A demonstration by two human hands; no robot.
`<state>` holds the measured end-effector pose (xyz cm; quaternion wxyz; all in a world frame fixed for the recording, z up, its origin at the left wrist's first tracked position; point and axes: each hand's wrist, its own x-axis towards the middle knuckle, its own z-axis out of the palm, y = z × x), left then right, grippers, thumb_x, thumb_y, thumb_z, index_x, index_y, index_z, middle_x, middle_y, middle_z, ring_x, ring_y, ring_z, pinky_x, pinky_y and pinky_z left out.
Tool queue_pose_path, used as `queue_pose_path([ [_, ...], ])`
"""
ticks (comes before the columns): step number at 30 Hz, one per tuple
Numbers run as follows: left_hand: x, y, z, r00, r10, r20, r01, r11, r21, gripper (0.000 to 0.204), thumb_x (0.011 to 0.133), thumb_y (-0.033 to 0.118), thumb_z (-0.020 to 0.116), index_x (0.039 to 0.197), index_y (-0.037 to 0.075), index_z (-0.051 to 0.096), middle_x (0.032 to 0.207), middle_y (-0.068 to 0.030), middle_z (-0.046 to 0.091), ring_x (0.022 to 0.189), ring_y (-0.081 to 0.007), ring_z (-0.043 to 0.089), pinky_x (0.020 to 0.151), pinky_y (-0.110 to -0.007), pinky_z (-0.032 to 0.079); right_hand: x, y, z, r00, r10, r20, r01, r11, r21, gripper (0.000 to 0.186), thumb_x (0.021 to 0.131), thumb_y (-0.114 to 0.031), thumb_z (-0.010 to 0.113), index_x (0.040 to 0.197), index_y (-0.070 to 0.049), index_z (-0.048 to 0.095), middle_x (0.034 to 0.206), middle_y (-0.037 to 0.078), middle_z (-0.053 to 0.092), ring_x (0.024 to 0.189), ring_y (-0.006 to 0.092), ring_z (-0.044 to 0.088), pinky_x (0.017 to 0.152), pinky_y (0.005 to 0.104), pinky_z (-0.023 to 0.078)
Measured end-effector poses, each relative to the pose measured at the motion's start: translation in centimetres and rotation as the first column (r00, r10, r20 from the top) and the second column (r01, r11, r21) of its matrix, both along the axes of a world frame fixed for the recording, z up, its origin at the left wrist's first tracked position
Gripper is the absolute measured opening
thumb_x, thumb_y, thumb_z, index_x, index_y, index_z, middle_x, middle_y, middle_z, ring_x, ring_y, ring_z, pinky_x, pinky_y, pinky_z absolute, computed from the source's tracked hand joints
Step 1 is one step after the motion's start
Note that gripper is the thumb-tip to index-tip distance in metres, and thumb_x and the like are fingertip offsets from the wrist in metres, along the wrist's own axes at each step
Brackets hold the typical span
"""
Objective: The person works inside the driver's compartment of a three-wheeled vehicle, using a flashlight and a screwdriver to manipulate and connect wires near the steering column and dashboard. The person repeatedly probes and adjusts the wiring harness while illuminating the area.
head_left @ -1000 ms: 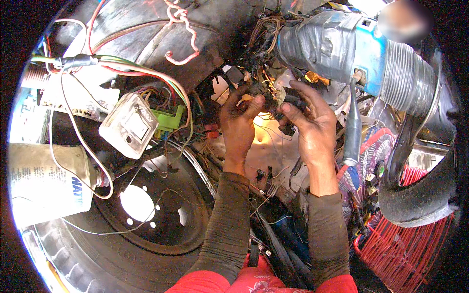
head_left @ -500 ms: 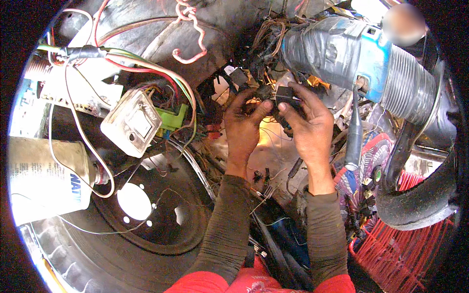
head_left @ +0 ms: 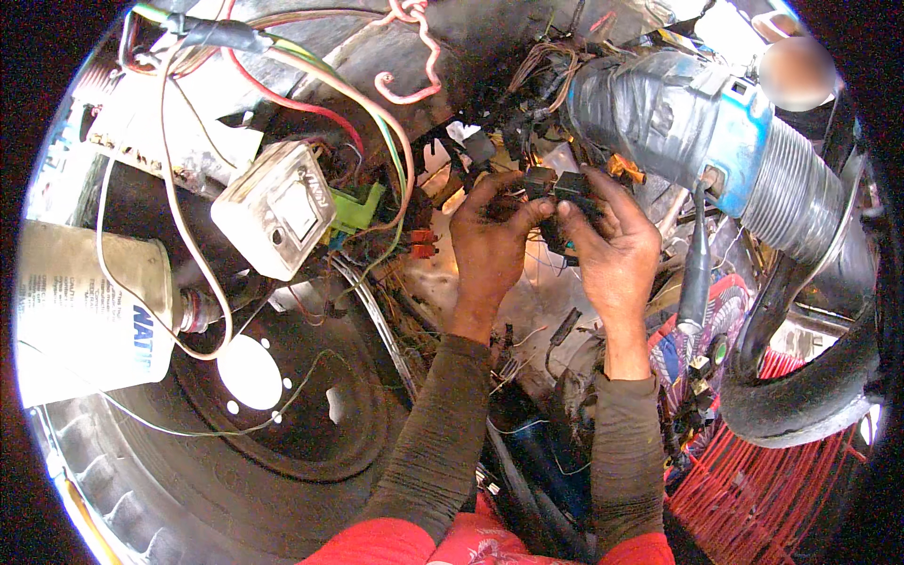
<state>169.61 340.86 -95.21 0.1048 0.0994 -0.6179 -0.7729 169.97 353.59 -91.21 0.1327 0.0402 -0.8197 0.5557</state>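
My left hand (head_left: pixel 490 250) pinches a small dark block (head_left: pixel 539 180) with wires about it, between thumb and fingers. Beside it, the thumb and fingers of my right hand (head_left: pixel 614 250) are closed on a black box-shaped part (head_left: pixel 570 185) that looks like a relay. The two pieces sit close together; whether they are joined I cannot tell. Thin wires hang below them, partly hidden by my fingers. An orange connector (head_left: pixel 625 169) lies just beyond my right fingertips, and a red connector (head_left: pixel 423 244) is left of my left hand.
A white box-shaped device (head_left: pixel 274 209) with a green connector (head_left: pixel 356 209) hangs among cables at the left. Below are a pale can (head_left: pixel 94 306) and a large tire (head_left: pixel 217 480). A taped duct (head_left: pixel 650 104), a black curved hose (head_left: pixel 800 410) and red cords (head_left: pixel 753 490) stand at the right.
The scene has shifted a little rightward in the view. My hands have turned slightly, and the dark block in my left fingers now shows more clearly beside the black part.
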Motion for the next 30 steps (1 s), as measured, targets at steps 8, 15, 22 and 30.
queue_pose_path([
  [8, 0.1, 0.2, 0.7, 0.991, 0.057, -0.119, -0.082, 0.973, -0.216, 0.035, 0.080, 0.013, 0.081, 0.110, -0.003, 0.070, 0.097, -0.0116, 0.075, 0.087, -0.0184, 0.069, 0.079, -0.033, 0.054, -0.2, 0.6, 0.4, 0.998, 0.044, 0.046, -0.044, 0.999, 0.003, 0.044, 0.091, 0.002, 0.071, 0.132, 0.008, 0.059, 0.123, 0.013, 0.067, 0.110, 0.0173, 0.064, 0.096, 0.0293, 0.051],
  [15, 0.1, 0.4, 1.0, 0.984, 0.072, -0.164, -0.122, 0.941, -0.315, 0.031, 0.083, 0.013, 0.078, 0.109, -0.003, 0.069, 0.096, -0.0171, 0.073, 0.088, -0.0255, 0.071, 0.080, -0.037, 0.054, 0.5, 0.1, 0.5, 0.999, 0.024, 0.031, -0.021, 0.997, -0.075, 0.043, 0.093, -0.001, 0.069, 0.134, 0.006, 0.058, 0.125, 0.014, 0.066, 0.114, 0.0186, 0.062, 0.100, 0.0309, 0.048],
  [22, -0.1, 0.2, 0.9, 0.985, -0.023, -0.174, -0.057, 0.896, -0.441, 0.031, 0.084, 0.007, 0.077, 0.113, -0.002, 0.069, 0.106, -0.0178, 0.073, 0.098, -0.0262, 0.071, 0.088, -0.037, 0.055, 0.6, 0.5, -0.5, 0.998, -0.055, -0.008, 0.055, 0.997, 0.056, 0.042, 0.093, 0.004, 0.066, 0.134, 0.006, 0.058, 0.124, 0.015, 0.067, 0.115, 0.0184, 0.061, 0.100, 0.0306, 0.047],
  [30, -0.1, 0.1, 1.5, 0.976, -0.057, -0.209, -0.061, 0.854, -0.517, 0.026, 0.081, 0.009, 0.076, 0.103, -0.001, 0.067, 0.091, -0.0213, 0.070, 0.085, -0.0364, 0.070, 0.076, -0.042, 0.053, 0.9, 1.0, -1.9, 0.989, -0.076, -0.124, 0.087, 0.992, 0.090, 0.044, 0.093, 0.006, 0.063, 0.136, 0.009, 0.055, 0.131, 0.017, 0.063, 0.118, 0.0222, 0.062, 0.104, 0.0319, 0.046],
])
